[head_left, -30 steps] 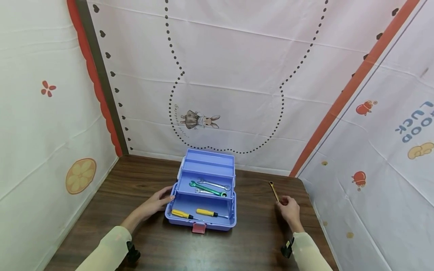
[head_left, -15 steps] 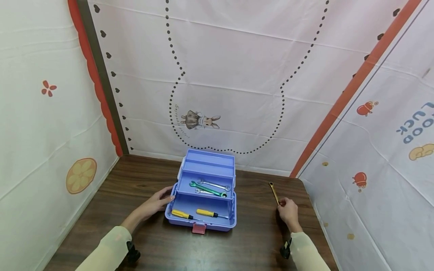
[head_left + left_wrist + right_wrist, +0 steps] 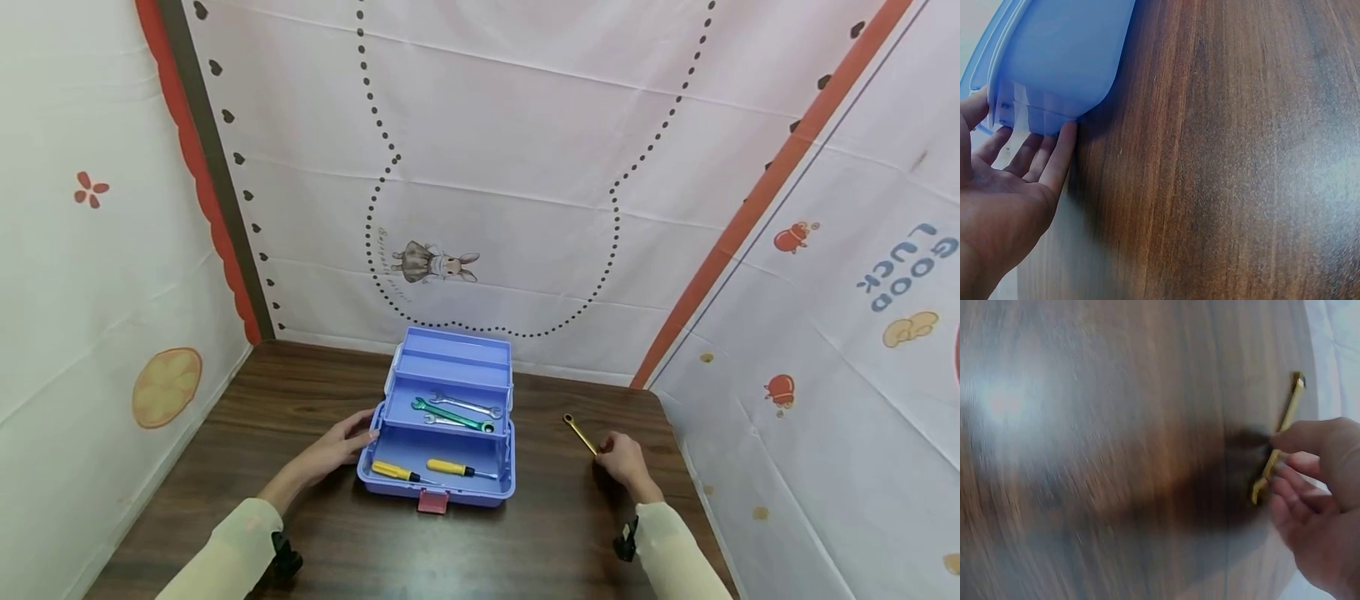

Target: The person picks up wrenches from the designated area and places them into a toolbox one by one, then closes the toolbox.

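Observation:
A blue-purple toolbox stands open on the table with its tiered trays raised. At its left side my left hand holds the edge, the thumb at the rim and the fingers against the outer wall. In the middle tray lie a green wrench and two silver wrenches. Two yellow-handled screwdrivers lie in the bottom compartment. To the right of the box, my right hand pinches a gold wrench near its close end; its ring end points away to the far left.
The dark wooden table carries the box and reaches to printed cloth walls at the back and both sides. A red latch hangs at the front of the box. The top tray rises close to the back cloth.
My right hand has moved left with the gold wrench, which now slants more toward the toolbox. The left hand stays on the box. The head view has shifted slightly.

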`<state>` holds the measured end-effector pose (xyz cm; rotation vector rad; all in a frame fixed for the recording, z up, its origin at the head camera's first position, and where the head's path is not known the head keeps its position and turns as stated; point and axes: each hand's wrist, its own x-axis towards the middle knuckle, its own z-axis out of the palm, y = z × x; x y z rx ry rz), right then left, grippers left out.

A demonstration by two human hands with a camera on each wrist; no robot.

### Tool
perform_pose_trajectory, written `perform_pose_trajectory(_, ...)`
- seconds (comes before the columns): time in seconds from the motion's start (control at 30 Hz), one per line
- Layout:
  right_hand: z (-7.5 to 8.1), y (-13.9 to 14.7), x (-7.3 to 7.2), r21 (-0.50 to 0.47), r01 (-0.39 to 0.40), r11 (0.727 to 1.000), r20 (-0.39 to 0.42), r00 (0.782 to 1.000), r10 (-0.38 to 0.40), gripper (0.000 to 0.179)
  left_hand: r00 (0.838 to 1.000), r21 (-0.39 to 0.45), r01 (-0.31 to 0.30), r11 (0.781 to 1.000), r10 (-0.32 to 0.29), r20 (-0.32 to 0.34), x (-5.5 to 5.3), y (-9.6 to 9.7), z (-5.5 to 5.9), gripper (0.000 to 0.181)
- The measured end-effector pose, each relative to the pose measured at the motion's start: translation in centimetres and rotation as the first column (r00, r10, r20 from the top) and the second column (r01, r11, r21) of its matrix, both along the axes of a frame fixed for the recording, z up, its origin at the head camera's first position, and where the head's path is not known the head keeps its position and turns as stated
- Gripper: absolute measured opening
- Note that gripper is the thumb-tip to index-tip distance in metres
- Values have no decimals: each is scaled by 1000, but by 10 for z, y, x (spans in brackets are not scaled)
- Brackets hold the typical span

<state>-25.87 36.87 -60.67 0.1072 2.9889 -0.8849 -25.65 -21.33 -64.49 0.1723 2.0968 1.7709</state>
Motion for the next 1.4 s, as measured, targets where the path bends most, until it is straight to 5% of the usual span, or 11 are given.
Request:
perform_pose_trajectory(0.3,-18,-21,-7,-35,53,998,-84,995,-56,15,1000,4,15,1000,-15,-7,3,2,4,74)
perform_pose_trajectory(0.57,-16,-35,-5,1,32,999,-55,998,-32,19,1000,7,3,1000,-3,-6,3,-1,4,75)
perform_pose_trajectory(1.1,-32,-38,1,-75,63,995,-220,972,-78,18,1000,-14,-11,1000,11,-3,3,-2,3,76)
perform_pose_trajectory(1.4,-30,-37,5,-109,84,990,-232,967,-108,17,1000,0,-20,1000,20,4,4,-1,-1,77)
